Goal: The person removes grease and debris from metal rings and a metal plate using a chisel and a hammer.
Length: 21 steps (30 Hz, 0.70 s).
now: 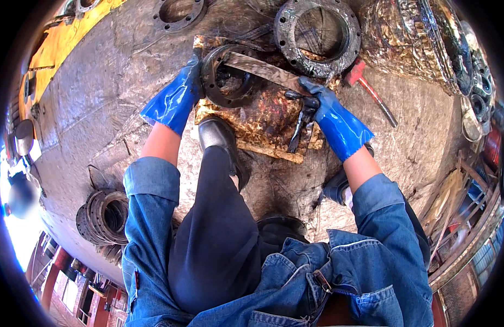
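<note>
I wear blue rubber gloves on both hands. My left hand [178, 94] is closed at the left edge of a dark, greasy metal flange [210, 87]; its blackened fingers are partly hidden. The flange rests on a stained board [263, 122], near my shoe. My right hand [331, 111] grips one end of a long flat metal strip [263, 71], its fingers smeared black. The strip's far end lies over the upper part of the flange. Below my right fingers is a black-coated narrow piece [297, 131]; I cannot tell what it is.
A larger bolt-holed flange [347, 43] lies beyond the strip. To its right are a red-headed hammer [375, 95] and a grimy drum [407, 46]. Another flange [178, 13] sits at the far left. Stacked rings [102, 218] stand at the near left; scrap wood [448, 201] lies right.
</note>
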### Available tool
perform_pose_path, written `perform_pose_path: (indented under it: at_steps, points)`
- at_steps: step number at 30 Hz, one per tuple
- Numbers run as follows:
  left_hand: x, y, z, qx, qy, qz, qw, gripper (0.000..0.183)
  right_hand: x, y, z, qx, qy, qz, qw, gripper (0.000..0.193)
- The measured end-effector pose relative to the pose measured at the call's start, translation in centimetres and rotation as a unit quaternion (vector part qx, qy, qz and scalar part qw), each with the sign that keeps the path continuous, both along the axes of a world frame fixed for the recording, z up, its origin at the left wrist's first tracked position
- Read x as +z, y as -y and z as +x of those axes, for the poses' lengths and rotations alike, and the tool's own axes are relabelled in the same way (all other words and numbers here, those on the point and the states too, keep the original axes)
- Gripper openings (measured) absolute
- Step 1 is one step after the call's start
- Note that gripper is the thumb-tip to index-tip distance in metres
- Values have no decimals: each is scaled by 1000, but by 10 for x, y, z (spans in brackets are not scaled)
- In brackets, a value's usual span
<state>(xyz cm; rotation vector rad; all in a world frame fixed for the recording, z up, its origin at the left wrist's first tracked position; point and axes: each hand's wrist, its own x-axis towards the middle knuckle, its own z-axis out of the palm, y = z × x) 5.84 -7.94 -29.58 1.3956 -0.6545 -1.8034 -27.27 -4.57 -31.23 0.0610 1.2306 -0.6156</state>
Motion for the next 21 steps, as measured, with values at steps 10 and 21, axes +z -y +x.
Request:
perform_pose_path:
  at_steps: [10, 21]
  points:
    - [6, 16, -16, -34, 4, -18, 999, 44, 71, 3, 5, 18, -42, -42, 998, 34]
    - [16, 8, -38, -194, 124, -26, 973, 45, 336, -8, -154, 63, -449, -418, 787, 38]
